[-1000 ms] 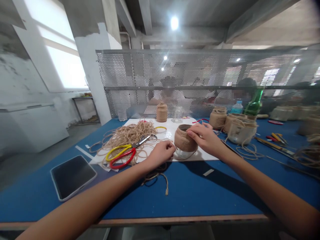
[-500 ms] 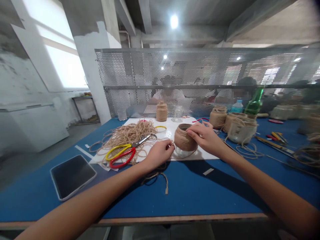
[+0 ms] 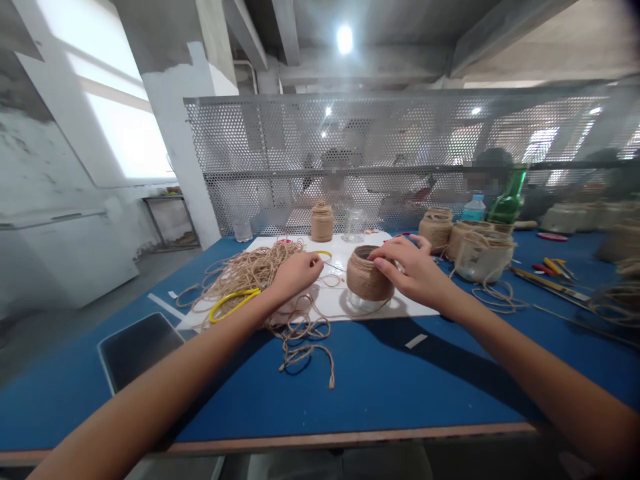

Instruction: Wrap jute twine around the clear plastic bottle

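Note:
A glass jar wrapped most of the way down in jute twine (image 3: 369, 279) stands on a white board (image 3: 350, 303). My right hand (image 3: 413, 270) is closed around the jar's right side and rim. My left hand (image 3: 295, 273) is to the left of the jar, over the loose twine pile (image 3: 250, 270), fingers pinched on a strand of twine that runs toward the jar. Yellow-and-red handled scissors (image 3: 235, 303) lie under my left forearm, partly hidden.
A dark tablet (image 3: 140, 347) lies on the blue table (image 3: 380, 387) at the left. Several twine-wrapped jars (image 3: 460, 243), a green bottle (image 3: 507, 203) and hand tools (image 3: 555, 277) stand at the right. A perforated metal screen (image 3: 400, 160) backs the table; people sit behind it.
My left hand moved from beside the jar's base up and left over the twine pile, drawing the strand out. The right hand stayed on the jar. The view shifted slightly.

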